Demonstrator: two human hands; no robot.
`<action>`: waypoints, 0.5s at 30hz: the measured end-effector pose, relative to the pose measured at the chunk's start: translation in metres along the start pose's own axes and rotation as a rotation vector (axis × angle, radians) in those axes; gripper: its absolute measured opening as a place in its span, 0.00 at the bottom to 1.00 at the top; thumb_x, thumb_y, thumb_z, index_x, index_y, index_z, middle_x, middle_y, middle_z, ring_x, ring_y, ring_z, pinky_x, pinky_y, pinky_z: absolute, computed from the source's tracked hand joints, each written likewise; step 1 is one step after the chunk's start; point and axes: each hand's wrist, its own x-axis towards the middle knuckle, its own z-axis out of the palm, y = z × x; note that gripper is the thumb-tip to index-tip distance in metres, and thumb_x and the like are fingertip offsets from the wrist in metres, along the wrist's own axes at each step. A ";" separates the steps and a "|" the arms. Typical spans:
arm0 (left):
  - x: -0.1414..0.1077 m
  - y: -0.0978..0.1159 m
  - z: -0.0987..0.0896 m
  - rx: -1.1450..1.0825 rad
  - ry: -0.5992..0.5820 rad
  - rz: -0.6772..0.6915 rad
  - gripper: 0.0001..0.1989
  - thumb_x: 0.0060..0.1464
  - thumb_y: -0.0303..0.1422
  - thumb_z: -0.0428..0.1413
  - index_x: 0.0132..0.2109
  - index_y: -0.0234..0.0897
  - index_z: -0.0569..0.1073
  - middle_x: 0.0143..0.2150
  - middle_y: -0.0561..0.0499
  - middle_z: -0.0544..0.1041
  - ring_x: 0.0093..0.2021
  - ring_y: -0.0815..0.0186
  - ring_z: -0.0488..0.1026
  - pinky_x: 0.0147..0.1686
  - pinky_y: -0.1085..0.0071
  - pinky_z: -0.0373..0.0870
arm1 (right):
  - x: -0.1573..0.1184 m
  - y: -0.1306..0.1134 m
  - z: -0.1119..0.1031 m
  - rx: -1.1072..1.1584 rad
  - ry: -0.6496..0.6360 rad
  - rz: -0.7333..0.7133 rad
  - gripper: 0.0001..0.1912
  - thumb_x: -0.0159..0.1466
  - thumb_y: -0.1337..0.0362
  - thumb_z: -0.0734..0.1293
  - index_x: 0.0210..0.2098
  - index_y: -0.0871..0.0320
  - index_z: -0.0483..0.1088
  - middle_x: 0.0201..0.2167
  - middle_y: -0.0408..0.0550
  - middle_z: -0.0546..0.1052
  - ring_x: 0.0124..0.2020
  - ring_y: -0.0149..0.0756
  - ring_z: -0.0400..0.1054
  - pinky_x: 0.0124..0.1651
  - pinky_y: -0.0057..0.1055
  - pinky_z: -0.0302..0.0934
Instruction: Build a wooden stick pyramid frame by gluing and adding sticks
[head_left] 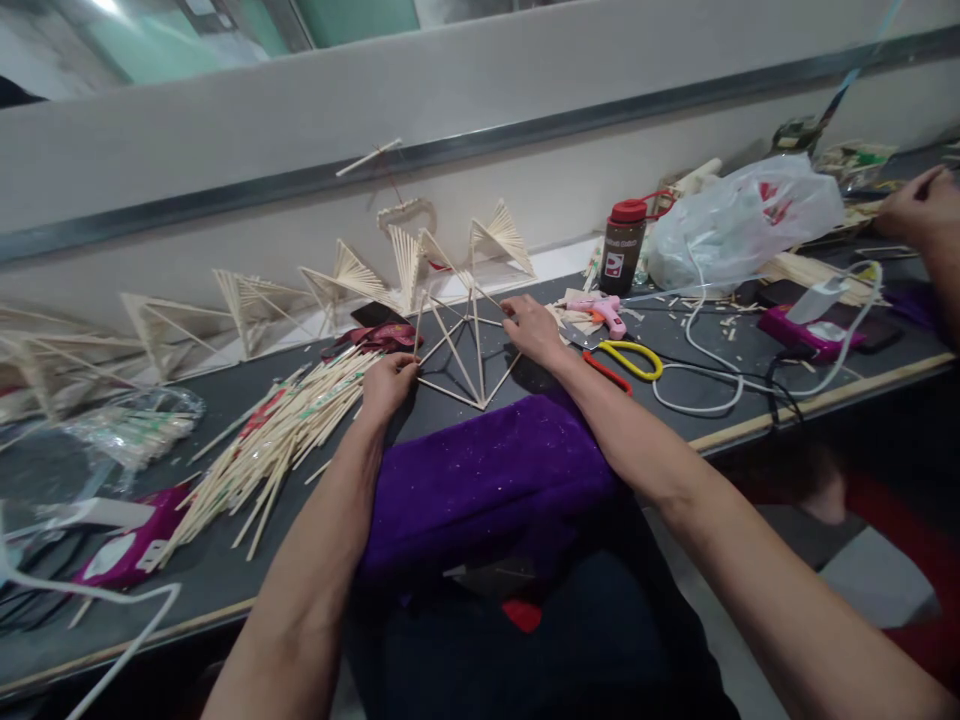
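A pyramid-like frame of thin wooden sticks (481, 360) stands on the dark table in front of me. At its left corner, my left hand (388, 387) pinches the frame with closed fingers. My right hand (534, 330) has its fingers closed at the frame's right side, near the end of a stick. Beside my left hand lies a loose pile of wooden sticks (289, 430), some with green and red paper wrapping. A pink glue gun (606, 312) and scissors with yellow and red handles (634, 358) lie right of my right hand.
Several fan-shaped stick structures (247, 300) line the wall. A brown bottle with a red lid (622, 248) and a plastic bag (750, 220) stand at the right. Purple power strips (806, 338) with white cables lie at both sides. A purple cloth (487, 470) covers my lap. Another person's hand (919, 208) shows far right.
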 end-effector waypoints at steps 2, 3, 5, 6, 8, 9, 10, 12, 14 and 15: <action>-0.001 -0.001 0.000 0.012 0.012 0.003 0.21 0.55 0.37 0.50 0.48 0.35 0.81 0.43 0.43 0.83 0.42 0.57 0.78 0.43 0.67 0.69 | -0.005 0.000 0.004 -0.025 -0.011 -0.016 0.20 0.65 0.68 0.60 0.56 0.58 0.71 0.53 0.54 0.75 0.53 0.45 0.70 0.55 0.38 0.64; -0.001 -0.001 0.000 0.020 0.020 0.004 0.21 0.55 0.37 0.50 0.48 0.35 0.81 0.44 0.42 0.83 0.44 0.56 0.77 0.44 0.66 0.69 | -0.007 -0.001 0.005 -0.032 -0.014 -0.025 0.21 0.66 0.67 0.60 0.56 0.58 0.71 0.53 0.55 0.75 0.53 0.45 0.70 0.55 0.39 0.65; -0.001 -0.001 0.001 0.042 0.037 0.003 0.20 0.56 0.36 0.50 0.48 0.34 0.81 0.46 0.41 0.82 0.47 0.54 0.77 0.47 0.64 0.68 | -0.011 -0.002 0.006 -0.033 -0.017 -0.039 0.21 0.66 0.67 0.60 0.57 0.59 0.70 0.53 0.55 0.75 0.53 0.45 0.70 0.55 0.39 0.65; 0.000 -0.001 0.001 0.053 0.043 0.002 0.20 0.56 0.36 0.50 0.48 0.34 0.81 0.47 0.40 0.82 0.48 0.53 0.77 0.48 0.63 0.68 | -0.013 -0.002 0.006 -0.032 -0.018 -0.043 0.20 0.66 0.67 0.60 0.57 0.59 0.70 0.53 0.55 0.75 0.53 0.45 0.70 0.55 0.39 0.65; 0.000 -0.001 0.003 0.069 0.050 0.000 0.20 0.57 0.36 0.50 0.49 0.35 0.81 0.48 0.40 0.82 0.49 0.51 0.76 0.50 0.61 0.68 | -0.016 -0.001 0.007 -0.034 -0.017 -0.044 0.21 0.67 0.66 0.60 0.57 0.59 0.70 0.53 0.55 0.75 0.53 0.46 0.70 0.55 0.39 0.65; 0.000 -0.001 0.004 0.075 0.051 0.000 0.19 0.57 0.36 0.50 0.49 0.35 0.81 0.48 0.40 0.82 0.49 0.51 0.76 0.50 0.61 0.68 | -0.018 -0.001 0.007 -0.037 -0.013 -0.038 0.21 0.66 0.66 0.60 0.57 0.59 0.70 0.54 0.55 0.74 0.53 0.46 0.70 0.55 0.39 0.65; -0.001 -0.001 0.004 0.079 0.051 0.001 0.19 0.58 0.36 0.50 0.49 0.35 0.81 0.49 0.40 0.81 0.50 0.51 0.76 0.51 0.61 0.68 | -0.018 0.001 0.007 -0.042 -0.006 -0.029 0.21 0.66 0.66 0.61 0.58 0.58 0.69 0.54 0.55 0.75 0.53 0.46 0.70 0.54 0.39 0.65; -0.003 -0.001 0.006 0.084 0.048 0.004 0.19 0.58 0.35 0.50 0.49 0.36 0.81 0.49 0.40 0.81 0.50 0.51 0.76 0.52 0.61 0.68 | -0.019 0.004 0.007 -0.048 0.009 -0.011 0.21 0.66 0.67 0.60 0.58 0.59 0.69 0.53 0.55 0.75 0.52 0.46 0.70 0.54 0.39 0.65; -0.006 -0.002 0.006 0.080 0.056 0.013 0.19 0.58 0.34 0.51 0.51 0.35 0.80 0.50 0.41 0.81 0.52 0.52 0.76 0.53 0.61 0.68 | -0.020 0.006 0.009 -0.052 0.014 -0.008 0.21 0.66 0.67 0.60 0.58 0.60 0.69 0.52 0.55 0.75 0.52 0.46 0.70 0.54 0.39 0.64; -0.007 -0.002 0.005 0.067 0.078 0.017 0.19 0.58 0.34 0.51 0.52 0.35 0.79 0.51 0.41 0.80 0.51 0.53 0.75 0.54 0.62 0.68 | -0.019 0.007 0.009 -0.055 0.013 -0.008 0.21 0.66 0.67 0.60 0.58 0.61 0.69 0.52 0.56 0.76 0.52 0.46 0.70 0.54 0.39 0.64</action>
